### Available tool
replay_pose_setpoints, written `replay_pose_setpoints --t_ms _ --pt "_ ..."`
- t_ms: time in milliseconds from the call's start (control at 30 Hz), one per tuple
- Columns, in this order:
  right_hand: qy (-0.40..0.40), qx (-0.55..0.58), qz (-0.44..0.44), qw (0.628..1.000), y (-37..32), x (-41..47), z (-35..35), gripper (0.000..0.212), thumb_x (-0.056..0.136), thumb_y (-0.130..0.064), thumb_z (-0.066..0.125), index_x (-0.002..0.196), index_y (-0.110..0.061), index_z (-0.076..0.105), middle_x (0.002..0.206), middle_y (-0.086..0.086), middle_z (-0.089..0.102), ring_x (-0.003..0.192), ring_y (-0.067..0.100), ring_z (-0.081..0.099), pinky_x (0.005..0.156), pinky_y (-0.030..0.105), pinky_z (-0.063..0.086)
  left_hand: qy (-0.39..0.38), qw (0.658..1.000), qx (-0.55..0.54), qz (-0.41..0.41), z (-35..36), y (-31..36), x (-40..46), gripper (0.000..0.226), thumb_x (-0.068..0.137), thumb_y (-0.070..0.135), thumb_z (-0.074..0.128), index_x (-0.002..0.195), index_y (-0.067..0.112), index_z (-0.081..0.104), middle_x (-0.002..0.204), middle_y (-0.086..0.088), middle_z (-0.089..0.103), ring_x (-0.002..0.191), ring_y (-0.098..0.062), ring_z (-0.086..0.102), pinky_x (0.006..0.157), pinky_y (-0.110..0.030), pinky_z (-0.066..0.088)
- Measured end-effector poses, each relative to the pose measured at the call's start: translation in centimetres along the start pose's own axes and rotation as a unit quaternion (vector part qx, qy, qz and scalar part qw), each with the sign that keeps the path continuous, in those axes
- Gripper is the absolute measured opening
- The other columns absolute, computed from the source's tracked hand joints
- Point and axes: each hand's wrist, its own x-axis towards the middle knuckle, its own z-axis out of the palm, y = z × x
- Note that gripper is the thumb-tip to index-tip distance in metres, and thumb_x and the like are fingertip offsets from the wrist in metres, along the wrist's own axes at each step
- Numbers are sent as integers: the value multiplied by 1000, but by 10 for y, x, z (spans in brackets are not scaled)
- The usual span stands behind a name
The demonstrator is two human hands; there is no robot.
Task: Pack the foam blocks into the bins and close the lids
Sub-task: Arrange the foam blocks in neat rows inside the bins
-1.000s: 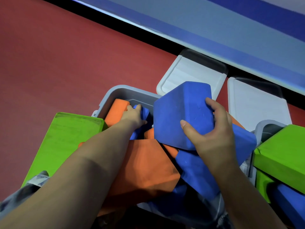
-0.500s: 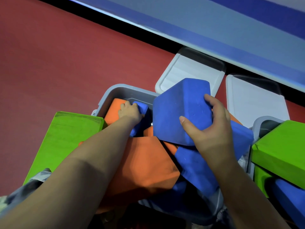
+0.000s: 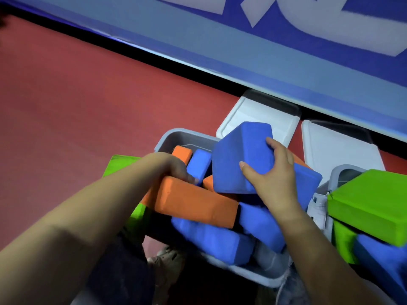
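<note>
A grey bin [image 3: 169,137] on the red floor is piled with blue and orange foam blocks. My right hand [image 3: 273,170] grips a large blue block [image 3: 240,159] tilted above the pile. My left hand [image 3: 176,168] holds the end of a long orange block [image 3: 193,201] lying across the bin's near side, fingers curled over its edge. A smaller orange block [image 3: 181,154] and a blue block [image 3: 199,160] stand at the bin's far end. More blue blocks [image 3: 211,238] fill the near part.
Two white lids [image 3: 259,115] [image 3: 337,148] lie on the floor behind the bins. A second grey bin [image 3: 339,172] at the right holds green blocks [image 3: 370,205] and a blue one. A green block [image 3: 116,166] lies left of the first bin. A blue wall runs behind.
My left hand left the small blue block at the bin's far end and took the long orange block, which now lies turned across the bin. My right hand still holds the large blue block.
</note>
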Motion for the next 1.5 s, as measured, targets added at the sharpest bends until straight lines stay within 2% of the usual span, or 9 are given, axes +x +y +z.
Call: replay_pose_setpoints --t_ms 133,300,400,600,700,833,900,1167,1500 --pt "-4 -17 -20 1000 -1 -17 -6 71 75 -22 77 137 -17 43 140 0 35 106 -18 24 81 -14 15 -26 999 -8 30 15 -6 -37 85 81 75 44 143 17 41 144 -5 42 129 -28 45 88 -34 39" --pt "-9 -26 -23 999 -7 -40 -15 73 75 -19 78 138 -18 42 141 3 32 117 -3 32 79 -14 15 81 993 -51 73 21 -23 -73 70 80 71 52 134 26 49 139 0 47 125 -23 48 106 -42 40" --pt "-2 -26 -42 999 -13 -46 -15 71 75 -17 78 137 -16 43 140 5 35 108 -13 27 80 -14 14 131 972 -166 107 33 -36 -83 54 84 60 58 126 27 58 130 4 54 118 -18 52 104 -39 43" --pt "-3 -13 -50 999 -29 -56 -10 70 76 -20 76 137 -19 42 139 1 34 116 -4 32 83 -11 16 243 903 -345 78 66 -53 -92 33 90 39 62 114 16 63 99 1 56 85 -14 53 63 -27 44" --pt "-13 -20 -61 998 -31 -65 -3 71 76 -19 76 137 -20 42 140 1 32 128 11 35 86 -7 19 210 880 -398 149 90 -64 -93 43 87 41 66 124 22 59 120 2 55 113 -14 53 88 -22 40" --pt "-4 -26 -57 998 -31 -70 -4 72 76 -21 76 139 -22 39 141 -1 29 130 11 35 93 1 23 191 937 -210 204 106 -76 -81 125 44 81 69 149 35 20 156 -1 12 143 -22 18 116 -39 24" --pt "7 -29 -44 999 -31 -72 -8 73 77 -23 76 139 -23 38 141 -2 29 129 10 36 94 9 26 208 956 -87 188 111 -76 -66 144 32 85 67 150 40 -2 159 -2 -7 146 -33 -5 118 -53 10" --pt "65 -36 -36 997 -26 -74 -18 71 76 -21 76 137 -20 41 140 2 36 120 0 32 87 -5 16 332 907 -40 257 104 -65 -66 104 58 44 84 143 23 29 143 -3 31 139 -23 26 119 -47 -2" --pt "161 -15 -75 984 -25 -67 -25 68 72 -14 79 133 -12 47 135 13 39 125 20 39 89 -10 15 436 831 -76 337 76 -71 -97 96 46 51 70 134 26 40 128 13 32 135 -17 28 119 -39 1"
